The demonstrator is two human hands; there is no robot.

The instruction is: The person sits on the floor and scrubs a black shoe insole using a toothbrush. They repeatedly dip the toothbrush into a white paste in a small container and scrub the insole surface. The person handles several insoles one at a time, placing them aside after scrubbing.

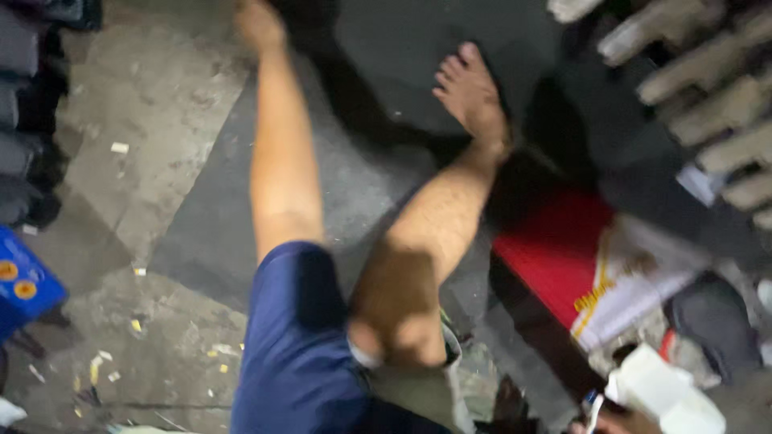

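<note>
- A blurred, downward view shows the person's own left arm (281,161) stretching from the blue sleeve (297,337) at the bottom centre up to the top edge of the frame.
- The left hand (259,22) sits at the top edge, left of centre, over the grey concrete floor (153,104); it looks loosely curled and nothing shows in it, but blur and the frame edge leave its grip impossible to tell.
- At the bottom right corner, part of the right hand (623,422) shows, cut off by the frame; its fingers appear closed around a white, blocky object (663,394), with a thin pen-like item (593,406) just beside it.
- A bare leg and foot (470,96) cross the middle of the frame, the foot resting on a dark mat (402,56) at the top centre.
- A red and white printed sheet or box (595,265) lies at the right, below the mat.
- Pale, stick-like pieces (708,88) fan out at the upper right.
- A blue box (20,289) sits at the left edge, with dark stacked items (24,120) above it.
- Small paper scraps (121,148) are scattered on the floor at the left.
</note>
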